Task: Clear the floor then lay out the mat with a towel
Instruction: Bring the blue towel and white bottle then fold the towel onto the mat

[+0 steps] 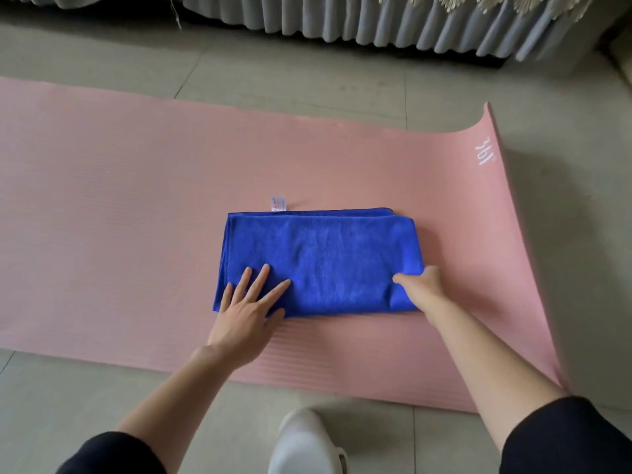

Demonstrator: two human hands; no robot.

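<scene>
A pink mat (119,206) lies unrolled across the tiled floor, its right end curling upward. A folded blue towel (318,254) rests flat on the mat, right of centre, with a small white label sticking out at its far edge. My left hand (246,309) lies flat on the towel's near-left corner, fingers spread. At the near-right corner my right hand (422,285) pinches the cloth, thumb on top and fingers tucked under the fold.
A grey pleated bed skirt (376,22) runs along the back. Pale floor tiles (273,80) lie between it and the mat. A white slipper (304,443) on my foot shows at the bottom edge. Bare floor (581,234) lies right of the mat.
</scene>
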